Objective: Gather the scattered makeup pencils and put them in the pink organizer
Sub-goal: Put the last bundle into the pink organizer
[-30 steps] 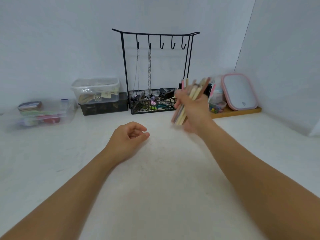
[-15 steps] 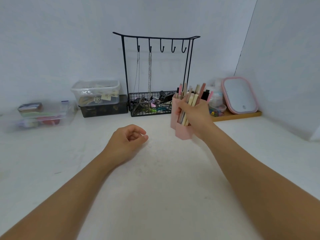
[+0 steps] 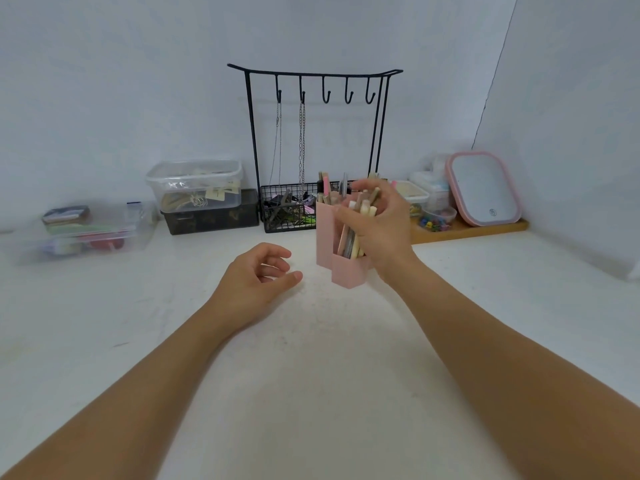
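The pink organizer (image 3: 346, 271) stands on the white table, just in front of the black wire stand. A bundle of makeup pencils (image 3: 362, 216) leans upright in its front compartment, and a few more pencils (image 3: 325, 188) stick out of the taller back compartment. My right hand (image 3: 384, 230) hovers over the front compartment with its fingers loosened and arched over the pencil tops, the thumb on their left side. My left hand (image 3: 259, 271) rests empty on the table left of the organizer, fingers loosely curled. No loose pencils lie on the table.
A black hook stand with a wire basket (image 3: 291, 213) is behind the organizer. Clear plastic boxes (image 3: 194, 183) sit at the back left, with a flat one (image 3: 86, 230) further left. A pink-framed mirror (image 3: 483, 188) on a wooden tray (image 3: 485, 230) is at the back right.
My right hand carried the pencil bundle down into the organizer's front compartment, then loosened its fingers as the pencils slid lower. My left hand stayed in place, fingers slightly more spread.
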Demonstrator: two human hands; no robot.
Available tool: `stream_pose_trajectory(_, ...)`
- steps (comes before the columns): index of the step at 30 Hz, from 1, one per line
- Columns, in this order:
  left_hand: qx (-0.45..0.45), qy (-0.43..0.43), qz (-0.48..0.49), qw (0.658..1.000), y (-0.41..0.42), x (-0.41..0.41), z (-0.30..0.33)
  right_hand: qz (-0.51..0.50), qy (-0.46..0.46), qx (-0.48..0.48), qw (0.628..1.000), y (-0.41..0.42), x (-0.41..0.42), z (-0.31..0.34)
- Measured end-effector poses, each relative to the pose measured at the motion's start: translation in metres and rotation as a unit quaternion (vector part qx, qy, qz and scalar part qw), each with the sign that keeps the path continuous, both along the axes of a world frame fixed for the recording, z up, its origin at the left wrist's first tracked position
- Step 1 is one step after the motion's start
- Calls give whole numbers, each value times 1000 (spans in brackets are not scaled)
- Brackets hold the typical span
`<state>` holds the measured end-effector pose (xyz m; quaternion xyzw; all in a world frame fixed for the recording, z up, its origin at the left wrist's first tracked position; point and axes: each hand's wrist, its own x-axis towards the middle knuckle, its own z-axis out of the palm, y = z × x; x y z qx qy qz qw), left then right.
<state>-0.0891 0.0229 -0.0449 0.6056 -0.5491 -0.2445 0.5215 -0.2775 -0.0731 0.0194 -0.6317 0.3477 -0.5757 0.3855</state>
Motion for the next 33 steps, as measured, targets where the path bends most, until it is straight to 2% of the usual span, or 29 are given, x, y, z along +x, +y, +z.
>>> stream_pose_trajectory(3,-2,-2,0,1000,1,0,0,-44,-16,-62,997,-9,-5,0)
stream_pose_trajectory(12,1,-4,-4,1000,-2,2,-1,-59,-58,-111,990,-16,-6,-3)
stream_pose_trajectory(17,2,-8,-3,1000,-1,1,-1,-130,-61,-160,977,-13,-14,0)
stream_pose_trajectory(20,2,1,-4,1000,-1,0,0,-126,-75,-92,985,-11,-16,-10)
stream_pose_trajectory(24,3,-7,-2,1000,-1,1,0,0,-22,46,999,-10,-19,-30)
stream_pose_trajectory(26,2,-5,0,1000,-1,0,0,71,2,64,995,-12,-19,-40)
stream_pose_trajectory(28,3,-4,1,1000,-2,0,0,94,36,60,993,-15,-18,-48)
stream_pose_trajectory(33,4,-7,7,1000,-2,1,0,55,80,62,993,-27,-14,-51)
